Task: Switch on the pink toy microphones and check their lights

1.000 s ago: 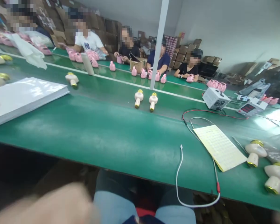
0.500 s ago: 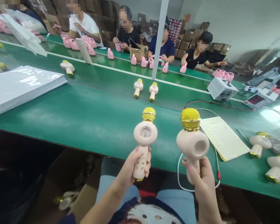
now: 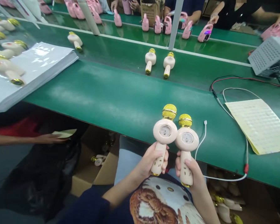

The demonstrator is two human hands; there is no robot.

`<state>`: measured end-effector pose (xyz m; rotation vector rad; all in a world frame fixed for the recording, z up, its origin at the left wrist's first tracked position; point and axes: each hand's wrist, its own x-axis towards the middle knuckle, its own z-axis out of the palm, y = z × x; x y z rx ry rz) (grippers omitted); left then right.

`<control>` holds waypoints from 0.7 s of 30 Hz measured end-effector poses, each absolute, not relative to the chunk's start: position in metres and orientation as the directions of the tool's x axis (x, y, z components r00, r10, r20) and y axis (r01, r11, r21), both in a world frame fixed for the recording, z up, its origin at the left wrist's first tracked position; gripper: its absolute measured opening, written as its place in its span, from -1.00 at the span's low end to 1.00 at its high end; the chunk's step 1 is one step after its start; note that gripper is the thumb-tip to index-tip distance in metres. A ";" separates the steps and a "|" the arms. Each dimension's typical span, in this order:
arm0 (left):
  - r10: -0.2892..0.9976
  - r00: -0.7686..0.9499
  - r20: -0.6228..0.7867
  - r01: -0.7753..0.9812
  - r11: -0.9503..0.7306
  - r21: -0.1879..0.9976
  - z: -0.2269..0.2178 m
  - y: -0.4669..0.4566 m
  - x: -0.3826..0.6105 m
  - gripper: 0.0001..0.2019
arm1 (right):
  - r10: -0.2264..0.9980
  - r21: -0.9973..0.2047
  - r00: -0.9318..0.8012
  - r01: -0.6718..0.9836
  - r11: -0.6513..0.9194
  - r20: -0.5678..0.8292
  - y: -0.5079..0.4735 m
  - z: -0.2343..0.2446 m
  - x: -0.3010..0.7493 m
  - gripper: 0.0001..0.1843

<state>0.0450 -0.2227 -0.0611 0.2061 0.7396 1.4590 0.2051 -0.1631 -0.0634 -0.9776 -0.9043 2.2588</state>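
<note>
Grasping a microphone (image 3: 165, 132) by its handle (image 3: 157, 165) in the left hand (image 3: 154, 158), a second microphone (image 3: 187, 140) likewise in the right hand (image 3: 192, 169). Could scuff both by knocking them together just beyond the hands; might snag the white cable (image 3: 205, 127) beside the right hand by swinging outward.

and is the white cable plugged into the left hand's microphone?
No, the white cable's plug lies loose on the green table, apart from that microphone.
</note>
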 end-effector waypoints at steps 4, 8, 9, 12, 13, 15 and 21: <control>0.911 -0.067 -0.407 -0.799 0.195 0.568 -0.062 -0.220 0.049 -0.74 | 0.685 -0.730 -0.591 -0.223 -0.646 -0.425 -0.164 -0.063 0.204 -0.65; 0.874 -0.068 -0.481 -0.803 0.238 0.546 -0.060 -0.216 0.053 -0.76 | 0.688 -0.703 -0.565 -0.246 -0.667 -0.454 -0.164 -0.064 0.202 -0.67; 0.863 -0.067 -0.500 -0.807 0.248 0.536 -0.059 -0.215 0.055 -0.76 | 0.685 -0.687 -0.558 -0.258 -0.680 -0.468 -0.164 -0.063 0.202 -0.68; 0.835 -0.056 -0.548 -0.828 0.268 0.493 -0.056 -0.213 0.057 -0.76 | 0.661 -0.616 -0.542 -0.299 -0.728 -0.518 -0.162 -0.058 0.200 -0.71; 0.829 -0.045 -0.558 -0.837 0.273 0.475 -0.055 -0.213 0.056 -0.76 | 0.650 -0.591 -0.543 -0.311 -0.744 -0.532 -0.161 -0.056 0.199 -0.73; 0.820 -0.015 -0.572 -0.854 0.288 0.434 -0.052 -0.213 0.055 -0.77 | 0.623 -0.546 -0.555 -0.326 -0.772 -0.550 -0.160 -0.050 0.199 -0.73; 0.789 0.056 -0.612 -0.896 0.310 0.317 -0.041 -0.212 0.049 -0.80 | 0.599 -0.477 -0.550 -0.366 -0.799 -0.582 -0.159 -0.040 0.194 -0.69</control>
